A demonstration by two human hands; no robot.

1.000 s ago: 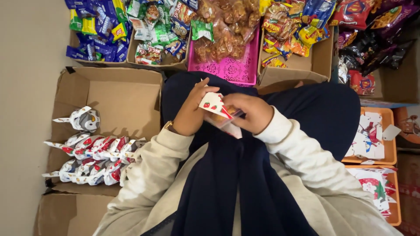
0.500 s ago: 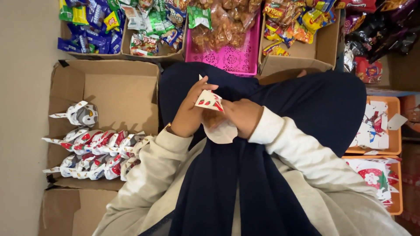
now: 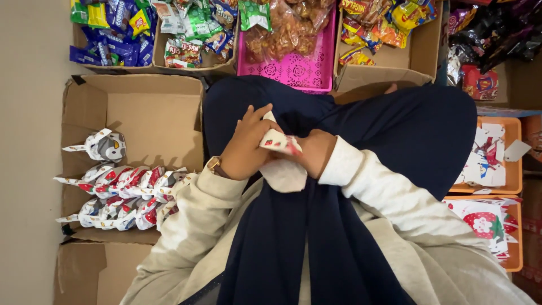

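Since a second ago: small white packet (image 3: 280,141) with red print lowered slightly and tilted flatter between both hands. Left hand (image 3: 244,148) fingers now spread upward over packet, previously curled closer. Right hand (image 3: 314,153) closed tighter beneath it, white wrapper portion bunched lower at wrists. Snack trays at top shifted upward in view.

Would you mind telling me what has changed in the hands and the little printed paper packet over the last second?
Both hands closed in on the paper packet: the left hand wraps it from the left, the right hand presses in from the right, and its red-and-white face has tilted flatter. Nothing was let go. The finished packets in the cardboard box lie as before.
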